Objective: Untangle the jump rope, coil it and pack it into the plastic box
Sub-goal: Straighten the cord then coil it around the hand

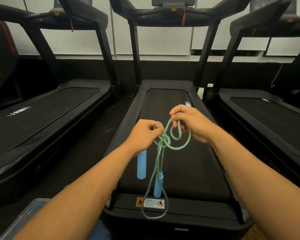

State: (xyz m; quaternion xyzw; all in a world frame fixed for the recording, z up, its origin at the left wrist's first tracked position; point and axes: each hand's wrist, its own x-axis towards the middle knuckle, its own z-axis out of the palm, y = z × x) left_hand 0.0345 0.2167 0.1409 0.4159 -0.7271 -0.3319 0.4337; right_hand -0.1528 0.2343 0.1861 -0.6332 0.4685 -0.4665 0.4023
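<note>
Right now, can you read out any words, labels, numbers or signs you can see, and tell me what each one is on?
Warning sticker on the middle treadmill's rear end: print too small to read.
White marks on the left treadmill: unreadable.
Console screen up top: blurred.

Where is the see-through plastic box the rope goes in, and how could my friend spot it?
Start at the black middle treadmill under the two hands, then look down to the bottom left corner. There, partly hidden behind the person's left forearm, sits the clear plastic box on the dark floor. It is the only pale, see-through thing there; all else nearby is black.
</note>
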